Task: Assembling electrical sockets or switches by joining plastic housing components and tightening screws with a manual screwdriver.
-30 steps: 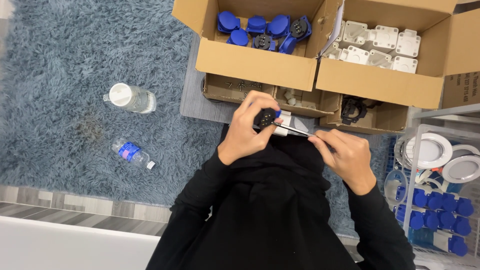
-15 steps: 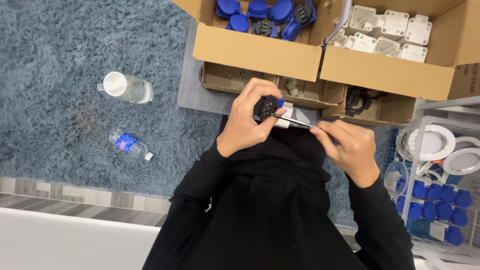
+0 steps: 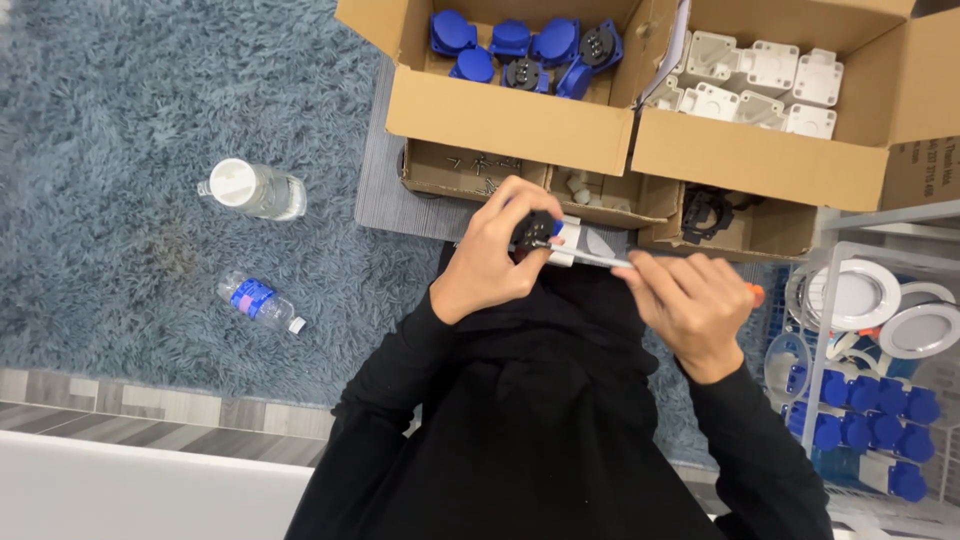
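Change: since half a second ago my view slid up a little, so both boxes show more; my hands stay at the same work.
Left hand (image 3: 492, 262): closed around a small black and white socket part (image 3: 548, 238), held over my lap.
Right hand (image 3: 690, 305): closed on a screwdriver (image 3: 600, 259), its tip at the part.
Packages: left cardboard box (image 3: 505, 118) holds blue parts; right cardboard box (image 3: 760, 155) holds white parts.
Labels: small bottle (image 3: 258, 302) with a blue band lies on the blue rug (image 3: 120, 180), near a clear bottle (image 3: 252, 190) with a white cap.
Open room: I see free rug on the left; a wire rack (image 3: 870, 370) stands close on the right.
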